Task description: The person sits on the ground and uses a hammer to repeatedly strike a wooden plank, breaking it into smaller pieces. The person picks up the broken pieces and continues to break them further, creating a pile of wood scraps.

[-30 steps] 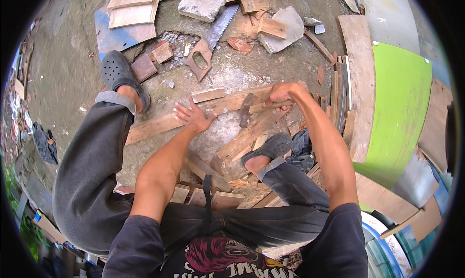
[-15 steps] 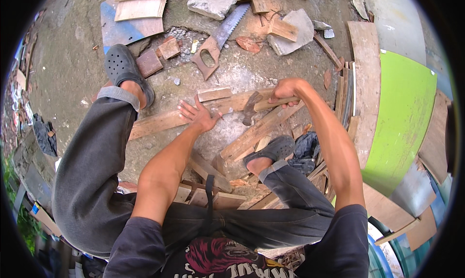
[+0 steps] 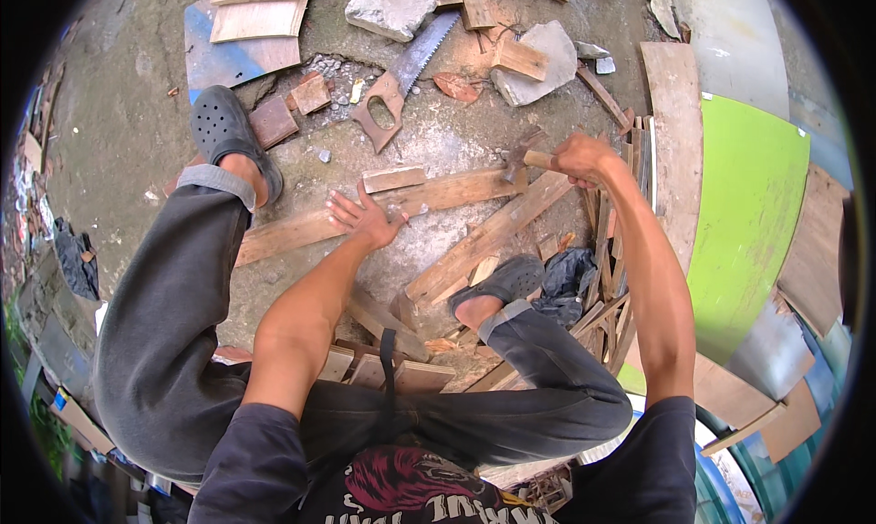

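My left hand rests with fingers spread on a long wooden plank lying across the ground. In my right hand is a hammer, gripped by its wooden handle. The hammer's head is smeared by motion and shows near the plank's right end; whether it touches the wood I cannot tell. A short wood strip lies along the plank's far edge, just beyond my left fingers. A second plank runs at a slant below the right end of the first.
Farther off lie a handsaw, broken concrete chunks and a blue-marked board. Wood strips and a green panel line the right side. My shoes stand at either side of the planks, near a black plastic bag.
My right hand has moved to the right with the hammer, and the hammer's head has swung up and away from the middle of the plank. My left hand stays on the plank.
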{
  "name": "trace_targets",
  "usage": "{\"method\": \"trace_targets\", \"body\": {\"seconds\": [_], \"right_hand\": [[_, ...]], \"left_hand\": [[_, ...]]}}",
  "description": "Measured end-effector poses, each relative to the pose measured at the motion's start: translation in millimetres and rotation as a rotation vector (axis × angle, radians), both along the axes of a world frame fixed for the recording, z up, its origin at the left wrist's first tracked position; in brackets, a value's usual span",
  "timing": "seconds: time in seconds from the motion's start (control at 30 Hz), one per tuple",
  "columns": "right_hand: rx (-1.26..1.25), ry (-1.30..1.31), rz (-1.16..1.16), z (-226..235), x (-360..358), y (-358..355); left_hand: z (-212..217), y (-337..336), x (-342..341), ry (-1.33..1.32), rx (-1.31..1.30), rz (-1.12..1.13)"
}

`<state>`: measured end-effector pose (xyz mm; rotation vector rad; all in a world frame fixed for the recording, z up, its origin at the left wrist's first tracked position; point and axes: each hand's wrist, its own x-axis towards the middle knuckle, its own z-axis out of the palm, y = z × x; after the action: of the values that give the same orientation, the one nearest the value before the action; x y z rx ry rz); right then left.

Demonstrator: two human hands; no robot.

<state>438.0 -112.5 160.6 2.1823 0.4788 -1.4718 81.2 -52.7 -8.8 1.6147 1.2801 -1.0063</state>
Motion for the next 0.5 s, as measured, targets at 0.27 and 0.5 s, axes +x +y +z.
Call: {"method": "trace_targets", "body": {"seconds": [0.27,0.5], "right_hand": [[-0.064,0.396,-0.120,-28,-63,-11],[0.108,0.427,-0.135,-35,-56,6]], "left_hand": [[10,5,2,-0.008,-0.026,0.012],[3,2,-1,-0.025,0.001,0.023]]}}
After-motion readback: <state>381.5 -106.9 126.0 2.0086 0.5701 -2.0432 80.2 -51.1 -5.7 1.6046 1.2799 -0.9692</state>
